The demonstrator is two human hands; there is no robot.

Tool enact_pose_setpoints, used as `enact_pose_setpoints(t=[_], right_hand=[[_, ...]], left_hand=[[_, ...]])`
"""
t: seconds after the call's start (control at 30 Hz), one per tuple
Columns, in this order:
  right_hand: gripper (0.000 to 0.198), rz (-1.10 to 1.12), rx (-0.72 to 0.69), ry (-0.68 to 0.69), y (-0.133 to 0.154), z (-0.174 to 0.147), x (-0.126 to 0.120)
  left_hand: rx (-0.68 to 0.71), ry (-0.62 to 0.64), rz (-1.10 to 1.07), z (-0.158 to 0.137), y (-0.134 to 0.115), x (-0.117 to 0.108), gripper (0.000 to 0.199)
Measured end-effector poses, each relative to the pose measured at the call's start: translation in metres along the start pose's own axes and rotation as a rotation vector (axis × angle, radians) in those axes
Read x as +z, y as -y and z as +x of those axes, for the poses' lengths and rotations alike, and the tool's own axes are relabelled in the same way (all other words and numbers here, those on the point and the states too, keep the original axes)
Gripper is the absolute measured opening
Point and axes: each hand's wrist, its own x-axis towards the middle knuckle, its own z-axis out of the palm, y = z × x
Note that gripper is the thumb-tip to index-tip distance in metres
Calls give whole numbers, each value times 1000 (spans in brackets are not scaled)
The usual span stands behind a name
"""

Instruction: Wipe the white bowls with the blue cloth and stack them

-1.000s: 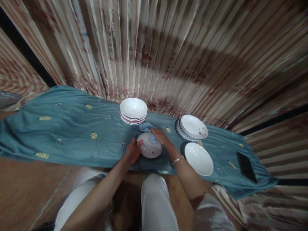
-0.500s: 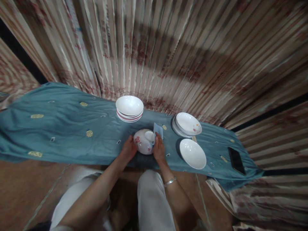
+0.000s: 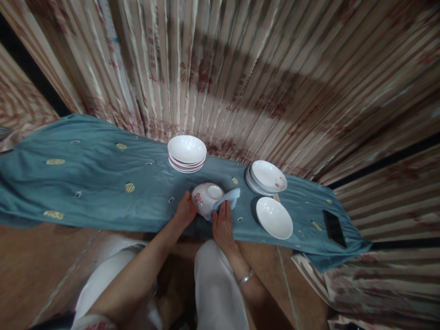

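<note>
A white bowl with red markings is tipped over so its foot ring faces up, near the table's front edge. My left hand grips its left rim. On the bowl's right side, my right hand presses a light blue cloth against the outer wall, fingers laid over the cloth. The cloth's far end sticks out beyond my fingertips. Behind the bowl stands a stack of white bowls with red-striped rims lower down.
At the right is a stack of floral-edged white dishes, with a single white bowl in front of it. A black phone lies at the right end of the teal cloth-covered table. Pleated curtains hang behind.
My right hand has slid down along the bowl toward me, drawing the cloth across its near right side. The bowl has tilted slightly; my left hand keeps its grip.
</note>
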Motion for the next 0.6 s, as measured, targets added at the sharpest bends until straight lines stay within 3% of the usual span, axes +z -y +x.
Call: enact_pose_setpoints(t=[0.33,0.6], right_hand=[[57,-176,-383,-2,-8,-17,-8],[49,-289,-607,153,11,2,-16]], left_hand=[[-29,4,-46,-3,-1,4,52],[7,102,-76,10,4,-7,50]])
